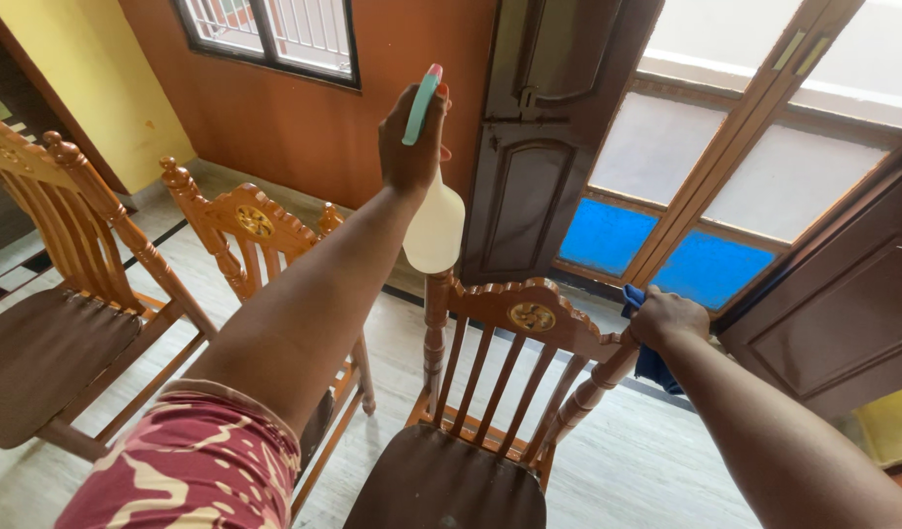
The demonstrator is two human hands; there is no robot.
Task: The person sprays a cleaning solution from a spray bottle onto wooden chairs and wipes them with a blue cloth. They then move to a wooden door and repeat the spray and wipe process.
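Observation:
My left hand (412,142) is raised high and grips a spray bottle (434,227) with a pale cream body and a teal trigger head, held in front of the dark wooden door. My right hand (669,318) clutches a blue cloth (653,364) and rests on the top right corner of a carved wooden chair (514,318) that stands right below me. The cloth hangs down behind the chair's right post.
Two more wooden chairs (69,294) (245,230) stand to the left on the pale tiled floor (627,460). A dark wooden door (539,147) and a frosted glass panel with blue lower panes (666,245) lie ahead. A barred window (274,34) sits in the orange wall.

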